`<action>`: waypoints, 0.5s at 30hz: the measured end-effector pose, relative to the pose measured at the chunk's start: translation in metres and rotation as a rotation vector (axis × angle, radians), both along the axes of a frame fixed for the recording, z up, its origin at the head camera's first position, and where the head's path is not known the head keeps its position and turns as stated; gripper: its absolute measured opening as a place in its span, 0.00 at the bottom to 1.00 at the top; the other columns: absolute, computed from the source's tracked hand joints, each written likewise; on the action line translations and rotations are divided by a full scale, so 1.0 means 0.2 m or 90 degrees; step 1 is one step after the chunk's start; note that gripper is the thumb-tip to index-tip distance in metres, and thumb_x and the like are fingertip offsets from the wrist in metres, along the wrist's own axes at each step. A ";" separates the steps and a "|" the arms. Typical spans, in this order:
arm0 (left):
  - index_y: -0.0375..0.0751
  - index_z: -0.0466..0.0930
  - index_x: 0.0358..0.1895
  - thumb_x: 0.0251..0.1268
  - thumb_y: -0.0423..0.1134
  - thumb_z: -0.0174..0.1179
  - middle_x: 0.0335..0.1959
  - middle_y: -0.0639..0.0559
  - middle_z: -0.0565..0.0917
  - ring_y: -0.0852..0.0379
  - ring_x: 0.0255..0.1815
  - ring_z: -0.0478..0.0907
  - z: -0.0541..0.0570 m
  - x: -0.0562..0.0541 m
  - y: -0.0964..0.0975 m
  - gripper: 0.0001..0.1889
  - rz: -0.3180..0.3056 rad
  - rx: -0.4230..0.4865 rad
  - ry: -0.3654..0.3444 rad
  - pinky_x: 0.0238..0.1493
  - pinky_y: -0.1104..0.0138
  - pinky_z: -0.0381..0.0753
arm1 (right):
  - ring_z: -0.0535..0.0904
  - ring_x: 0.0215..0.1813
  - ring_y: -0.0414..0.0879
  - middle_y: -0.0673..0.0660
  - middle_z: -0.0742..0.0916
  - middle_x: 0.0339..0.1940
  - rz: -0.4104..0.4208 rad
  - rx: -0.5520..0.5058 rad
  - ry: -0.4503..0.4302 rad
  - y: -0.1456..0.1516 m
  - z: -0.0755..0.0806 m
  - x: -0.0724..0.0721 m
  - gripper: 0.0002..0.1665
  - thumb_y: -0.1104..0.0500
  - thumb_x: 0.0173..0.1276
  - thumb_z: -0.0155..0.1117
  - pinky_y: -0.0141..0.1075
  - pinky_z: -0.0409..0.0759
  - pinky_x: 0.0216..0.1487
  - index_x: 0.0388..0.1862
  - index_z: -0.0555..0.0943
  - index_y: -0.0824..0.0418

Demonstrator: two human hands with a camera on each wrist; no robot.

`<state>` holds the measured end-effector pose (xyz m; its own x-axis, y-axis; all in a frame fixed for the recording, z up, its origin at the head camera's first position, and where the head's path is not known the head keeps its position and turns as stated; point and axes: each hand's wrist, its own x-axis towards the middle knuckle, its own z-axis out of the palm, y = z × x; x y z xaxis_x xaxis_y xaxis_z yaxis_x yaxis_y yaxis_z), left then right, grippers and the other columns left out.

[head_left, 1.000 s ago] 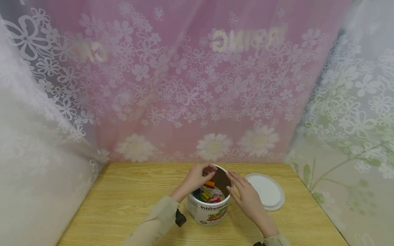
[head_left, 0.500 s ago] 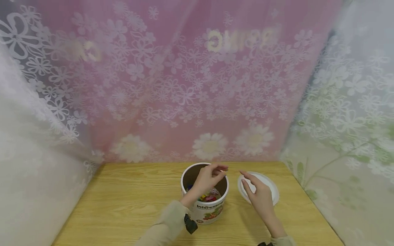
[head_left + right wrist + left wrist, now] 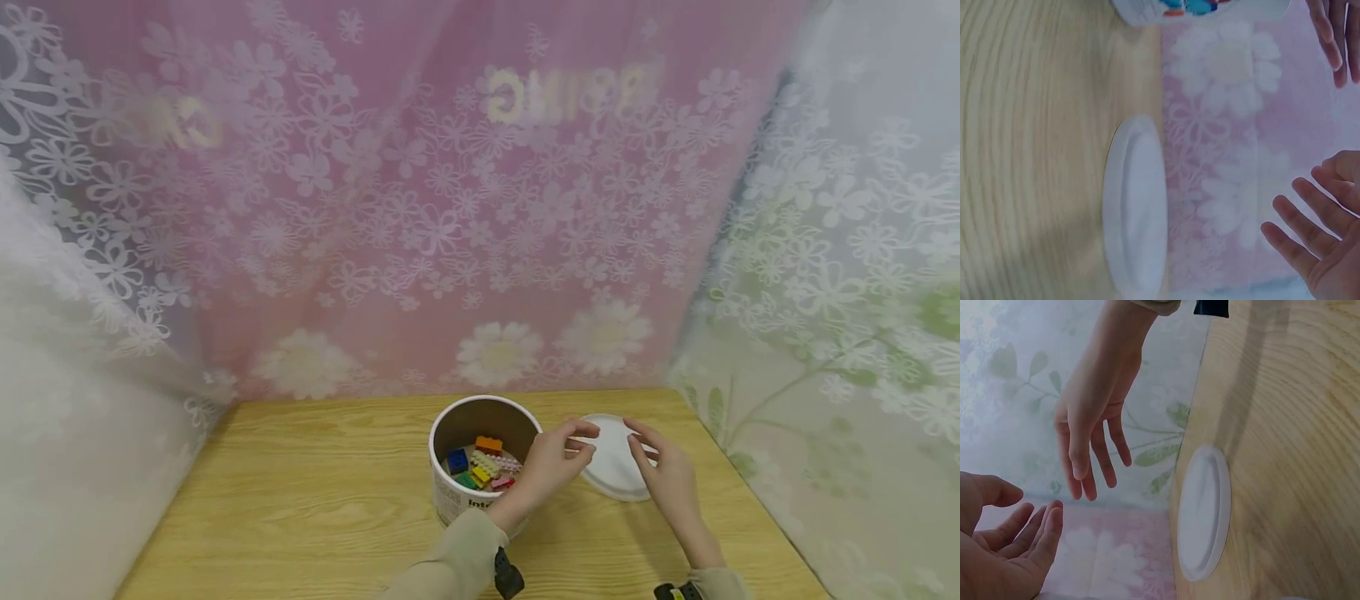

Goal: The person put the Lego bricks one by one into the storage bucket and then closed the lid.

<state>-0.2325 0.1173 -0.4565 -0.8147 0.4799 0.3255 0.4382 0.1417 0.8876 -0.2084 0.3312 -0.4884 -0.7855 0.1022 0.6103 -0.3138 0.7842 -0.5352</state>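
Note:
A round white lid (image 3: pixel 611 462) lies flat on the table, and both hands hover above it. My left hand (image 3: pixel 553 460) is over the lid's left side, its fingers loosely bent and nothing between them. Over the right edge is my right hand (image 3: pixel 666 471), also holding nothing; the right wrist view shows its fingers (image 3: pixel 1310 225) spread. In the left wrist view, the lid (image 3: pixel 1204 512) sits apart from both hands. The white tub (image 3: pixel 442 483) stands left of the hands, open at the top, with several colourful toy bricks (image 3: pixel 483 462) inside. My left forearm covers part of its front.
The wooden table (image 3: pixel 315 475) ends at a pink flowered curtain (image 3: pixel 375 250) behind. Pale curtains hang on the left (image 3: pixel 90 400) and right (image 3: pixel 847 375) sides. A black band (image 3: pixel 508 575) is around the left wrist.
Both hands have left the tub's rim and moved right, over the lid. The tub's opening and its bricks now show more fully. The head view has shifted slightly to the right.

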 end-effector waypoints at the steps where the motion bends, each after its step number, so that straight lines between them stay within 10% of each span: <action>1: 0.46 0.82 0.58 0.76 0.37 0.58 0.57 0.51 0.85 0.61 0.51 0.85 -0.01 0.01 0.02 0.13 -0.005 0.000 -0.006 0.48 0.74 0.83 | 0.87 0.46 0.63 0.67 0.88 0.50 -0.004 -0.001 -0.010 0.02 -0.01 -0.01 0.17 0.66 0.73 0.64 0.52 0.86 0.42 0.59 0.83 0.66; 7: 0.46 0.82 0.58 0.74 0.38 0.59 0.57 0.53 0.85 0.64 0.49 0.84 -0.08 0.05 0.11 0.13 -0.012 -0.019 -0.053 0.44 0.75 0.82 | 0.85 0.51 0.67 0.70 0.86 0.54 -0.014 -0.031 -0.097 0.18 -0.08 -0.08 0.19 0.59 0.79 0.58 0.51 0.87 0.43 0.62 0.82 0.66; 15: 0.39 0.79 0.61 0.68 0.34 0.60 0.58 0.45 0.84 0.58 0.48 0.85 -0.21 0.05 0.19 0.18 0.072 -0.063 -0.073 0.40 0.73 0.82 | 0.84 0.51 0.68 0.72 0.83 0.58 -0.036 0.000 -0.180 0.35 -0.18 -0.19 0.21 0.61 0.78 0.57 0.55 0.86 0.44 0.64 0.78 0.71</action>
